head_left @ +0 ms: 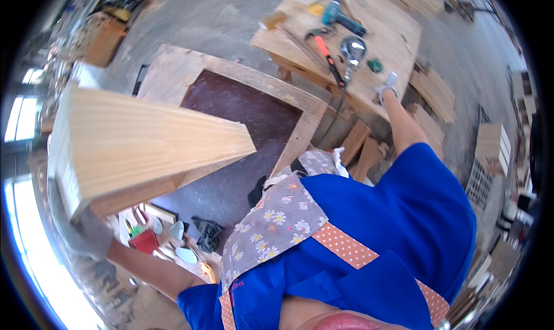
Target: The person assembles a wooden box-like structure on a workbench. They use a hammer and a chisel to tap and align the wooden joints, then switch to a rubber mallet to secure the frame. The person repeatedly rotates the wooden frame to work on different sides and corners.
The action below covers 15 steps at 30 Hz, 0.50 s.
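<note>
right now the left hand [86, 235], in a grey work glove, is wrapped under the near end of a long pale wooden board [144, 142], carrying it raised close to the camera. the board runs away from that grip up and to the right, its far end hanging free over a rough wooden frame [173, 70] with a dark red panel [242, 108] inside it. gripping low at one end probably lets the weight sit in the palm while the rest swings clear of the body.

over on the other side, the right hand [386, 87], also gloved, reaches out at full arm's length to the edge of a wooden workbench [392, 36]; whether its fingers are closed on anything i cannot tell, it is too small. just beyond that hand lie a small green roll [375, 66], a shiny round-headed tool [352, 48], a long red-handled tool [327, 56] and a teal power drill [341, 15].

below the left grip sits a low cluttered surface with a red box [144, 242] and small pale bits. a blue shirt [415, 214] and floral apron [277, 220] fill the foreground.
</note>
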Tool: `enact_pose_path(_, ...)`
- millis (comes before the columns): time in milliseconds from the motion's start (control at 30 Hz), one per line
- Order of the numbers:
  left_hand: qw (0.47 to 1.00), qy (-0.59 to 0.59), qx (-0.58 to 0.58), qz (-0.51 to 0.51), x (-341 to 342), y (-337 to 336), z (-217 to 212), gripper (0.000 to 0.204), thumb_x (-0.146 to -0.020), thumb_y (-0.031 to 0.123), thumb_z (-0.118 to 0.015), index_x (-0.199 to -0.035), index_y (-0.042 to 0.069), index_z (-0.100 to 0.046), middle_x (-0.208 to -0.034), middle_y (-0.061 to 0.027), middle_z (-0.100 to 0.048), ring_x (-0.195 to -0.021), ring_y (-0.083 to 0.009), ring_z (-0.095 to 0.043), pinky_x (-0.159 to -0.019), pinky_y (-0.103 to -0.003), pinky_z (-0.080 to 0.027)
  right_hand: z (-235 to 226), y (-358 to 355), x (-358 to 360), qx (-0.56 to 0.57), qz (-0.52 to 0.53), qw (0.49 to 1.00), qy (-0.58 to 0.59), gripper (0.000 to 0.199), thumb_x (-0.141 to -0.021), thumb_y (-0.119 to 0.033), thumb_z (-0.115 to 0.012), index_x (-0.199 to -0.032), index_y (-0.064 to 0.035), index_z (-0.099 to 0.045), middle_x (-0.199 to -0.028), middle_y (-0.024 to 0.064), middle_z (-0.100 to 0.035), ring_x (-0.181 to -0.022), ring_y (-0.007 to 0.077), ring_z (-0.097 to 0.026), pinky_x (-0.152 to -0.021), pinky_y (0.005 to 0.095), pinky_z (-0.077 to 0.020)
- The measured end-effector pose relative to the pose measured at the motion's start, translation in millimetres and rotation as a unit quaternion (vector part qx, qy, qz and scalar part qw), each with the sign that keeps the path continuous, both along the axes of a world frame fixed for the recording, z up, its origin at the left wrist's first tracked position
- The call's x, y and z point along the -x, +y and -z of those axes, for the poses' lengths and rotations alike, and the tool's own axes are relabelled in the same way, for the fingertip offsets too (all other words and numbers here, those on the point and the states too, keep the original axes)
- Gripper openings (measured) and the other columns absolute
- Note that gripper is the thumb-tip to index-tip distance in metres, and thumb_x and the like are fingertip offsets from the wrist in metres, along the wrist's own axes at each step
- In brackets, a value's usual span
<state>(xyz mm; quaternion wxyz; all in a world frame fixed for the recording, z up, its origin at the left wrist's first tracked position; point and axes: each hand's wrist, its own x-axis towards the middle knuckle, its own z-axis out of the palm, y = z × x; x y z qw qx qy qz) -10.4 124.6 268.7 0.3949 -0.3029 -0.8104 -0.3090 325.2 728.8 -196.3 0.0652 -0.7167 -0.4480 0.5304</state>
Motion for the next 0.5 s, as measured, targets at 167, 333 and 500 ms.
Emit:
enact_pose_path(167,0.992,0.045,0.120,0.000,14,-10,-8,0.043,-0.080,0.009,-0.056,-0.121,0.001,-0.057,-0.121,-0.0139,-0.059,-0.116,-0.0271,-0.053,-0.100,-0.037,-0.040,8,25,2,-0.090,-0.165,0.981,-0.048,0.026,-0.086,-0.024,-0.052,-0.095,-0.0007,-0.060,-0.093,0.0141,-0.063,-0.086,0.0294,-0.062,-0.072,0.0422,-0.0506)
enact_pose_path(333,0.987,0.035,0.156,-0.012,-2,-21,-26,0.059,-0.066,0.012,-0.065,-0.124,0.004,-0.055,-0.123,-0.0155,-0.057,-0.121,-0.0299,-0.050,-0.103,-0.040,-0.036,21,28,15,-0.097,-0.110,0.978,-0.150,0.028,-0.083,-0.026,-0.057,-0.101,-0.0043,-0.060,-0.096,0.0125,-0.063,-0.085,0.0280,-0.061,-0.070,0.0416,-0.0494)
enact_pose_path(500,0.991,0.046,0.029,0.126,-25,5,-40,0.065,-0.068,0.011,-0.066,-0.131,0.009,-0.049,-0.133,-0.0140,-0.049,-0.127,-0.0312,-0.042,-0.107,-0.045,-0.031,7,33,43,-0.174,-0.118,0.952,-0.224,0.033,-0.080,-0.028,-0.060,-0.105,-0.0072,-0.060,-0.097,0.0104,-0.064,-0.085,0.0265,-0.061,-0.071,0.0398,-0.0483)
